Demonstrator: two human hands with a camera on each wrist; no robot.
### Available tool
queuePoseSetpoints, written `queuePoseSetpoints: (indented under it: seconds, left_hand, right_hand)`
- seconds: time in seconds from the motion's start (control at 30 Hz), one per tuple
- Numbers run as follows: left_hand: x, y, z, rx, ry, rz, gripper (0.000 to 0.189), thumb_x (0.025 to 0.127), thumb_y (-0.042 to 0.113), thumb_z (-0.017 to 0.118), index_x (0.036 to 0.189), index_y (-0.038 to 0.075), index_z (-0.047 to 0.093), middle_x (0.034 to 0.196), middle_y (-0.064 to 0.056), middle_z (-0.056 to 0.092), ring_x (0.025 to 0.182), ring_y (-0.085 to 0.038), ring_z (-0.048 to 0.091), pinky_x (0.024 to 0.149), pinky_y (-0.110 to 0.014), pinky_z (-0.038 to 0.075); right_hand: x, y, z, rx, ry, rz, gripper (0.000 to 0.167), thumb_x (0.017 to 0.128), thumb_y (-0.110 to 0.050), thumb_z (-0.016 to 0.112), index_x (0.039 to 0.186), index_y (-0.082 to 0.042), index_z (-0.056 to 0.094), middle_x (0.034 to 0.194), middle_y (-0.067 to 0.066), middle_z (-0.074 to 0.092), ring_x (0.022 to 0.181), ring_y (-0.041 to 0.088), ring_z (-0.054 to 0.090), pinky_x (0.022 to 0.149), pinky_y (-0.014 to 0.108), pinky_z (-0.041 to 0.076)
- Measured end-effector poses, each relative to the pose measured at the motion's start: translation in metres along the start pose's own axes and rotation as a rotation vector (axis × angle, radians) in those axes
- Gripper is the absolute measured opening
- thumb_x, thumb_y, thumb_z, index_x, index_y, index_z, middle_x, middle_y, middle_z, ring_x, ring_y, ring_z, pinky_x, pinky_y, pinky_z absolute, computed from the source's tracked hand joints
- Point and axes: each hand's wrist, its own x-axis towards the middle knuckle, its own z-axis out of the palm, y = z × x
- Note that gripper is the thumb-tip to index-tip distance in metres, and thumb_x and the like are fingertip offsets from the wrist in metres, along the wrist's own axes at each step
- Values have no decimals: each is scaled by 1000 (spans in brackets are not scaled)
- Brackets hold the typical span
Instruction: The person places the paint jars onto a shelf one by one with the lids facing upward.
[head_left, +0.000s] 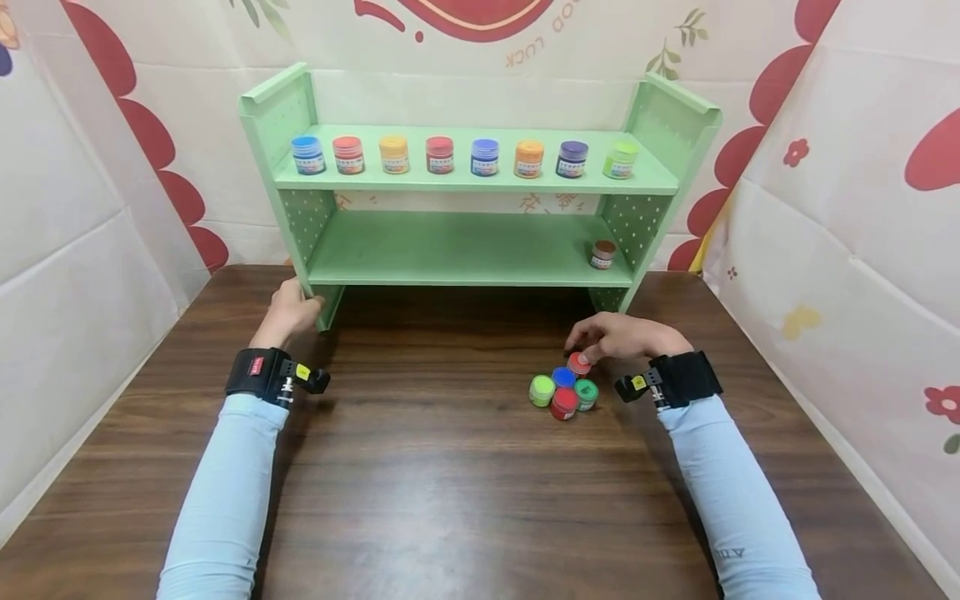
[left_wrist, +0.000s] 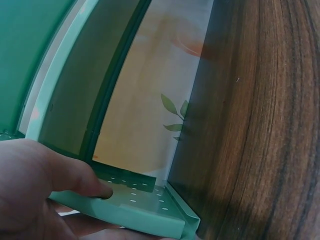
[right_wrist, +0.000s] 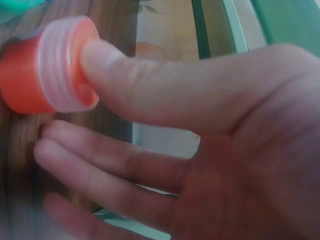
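Note:
At the shelf's lower left my left hand (head_left: 288,312) grips the side panel of the green shelf (head_left: 468,246). In the left wrist view the thumb (left_wrist: 80,180) lies on the panel's inner side and the other fingers pass under its edge. My right hand (head_left: 626,336) is over the table by a cluster of small paint jars. Its thumb touches the lid of an orange-red jar (right_wrist: 65,65), while the other fingers stand apart from it. Around that jar are a blue jar (head_left: 563,377), a light green jar (head_left: 542,390), a red jar (head_left: 565,403) and a dark green jar (head_left: 586,393).
Several paint jars stand in a row on the upper shelf board, from a light blue jar (head_left: 308,156) to a lime jar (head_left: 620,160). A brown jar (head_left: 602,255) is on the lower board's right end. The wooden table (head_left: 420,467) lies in front.

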Motion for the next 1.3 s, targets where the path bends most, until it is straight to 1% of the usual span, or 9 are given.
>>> queuePoseSetpoints:
  seconds: [0.17, 0.27, 0.37, 0.47, 0.63, 0.77, 0.9, 1.13, 1.3]
  left_hand:
    - [-1, -2, -1, 9, 5, -6, 23, 100, 13, 45, 116, -3, 50, 112, -22, 56, 101, -33, 58, 79, -35, 48]
    - [-1, -2, 0, 13, 13, -5, 23, 100, 13, 45, 116, -2, 50, 110, -22, 58, 99, -33, 60, 77, -34, 49]
    - [0, 0, 0, 20, 17, -4, 23, 99, 13, 45, 116, -1, 51, 110, -22, 59, 98, -33, 60, 78, -35, 49]
    - [2, 0, 0, 19, 11, -9, 26, 99, 13, 45, 119, -2, 51, 115, -23, 57, 103, -34, 58, 82, -38, 49]
    - [3, 1, 1, 9, -5, -22, 30, 99, 13, 45, 124, -4, 50, 120, -24, 56, 107, -35, 57, 84, -40, 50]
    - [3, 1, 1, 21, 1, -23, 28, 99, 14, 45, 121, -3, 51, 117, -23, 58, 104, -34, 59, 83, -39, 50]
    - [2, 0, 1, 29, 6, -21, 24, 99, 14, 45, 117, -1, 51, 114, -23, 58, 102, -34, 59, 80, -37, 50]
    - [2, -1, 1, 26, 14, -14, 20, 99, 13, 46, 112, -1, 50, 107, -21, 57, 96, -31, 59, 72, -31, 49]
    - [1, -1, 0, 22, 25, -18, 18, 98, 13, 46, 110, 0, 49, 105, -19, 56, 96, -31, 58, 74, -32, 48]
  right_hand:
    - [3, -1, 1, -43, 45, -5, 25, 101, -7, 59, 124, -1, 66, 115, 14, 69, 98, 24, 60, 94, 47, 53]
    - [3, -2, 2, -77, 74, 21, 22, 102, -16, 63, 120, -4, 68, 108, 11, 70, 95, 23, 60, 90, 43, 53]
    - [4, -4, 3, -114, 96, 59, 22, 100, -25, 68, 111, -7, 69, 97, 6, 71, 89, 21, 59, 81, 36, 50]
    - [4, -5, 5, -129, 109, 70, 21, 97, -25, 72, 106, -7, 68, 91, 6, 71, 84, 20, 58, 75, 32, 46]
    - [4, -7, 5, -130, 138, 36, 18, 94, -12, 74, 109, -4, 67, 98, 9, 71, 86, 21, 58, 78, 33, 47]
    - [4, -5, 5, -137, 168, 14, 25, 91, -2, 74, 116, -4, 68, 106, 10, 70, 91, 22, 59, 83, 34, 51]
    - [5, -4, 5, -141, 186, 14, 29, 90, -3, 76, 117, -5, 68, 108, 10, 72, 92, 21, 64, 84, 35, 53]
    - [7, -6, 6, -158, 204, 36, 27, 89, -6, 77, 114, -5, 68, 101, 8, 71, 87, 21, 62, 81, 34, 51]
    - [8, -5, 4, -167, 199, 28, 23, 91, -5, 74, 114, -5, 70, 103, 8, 72, 92, 22, 62, 83, 35, 53]
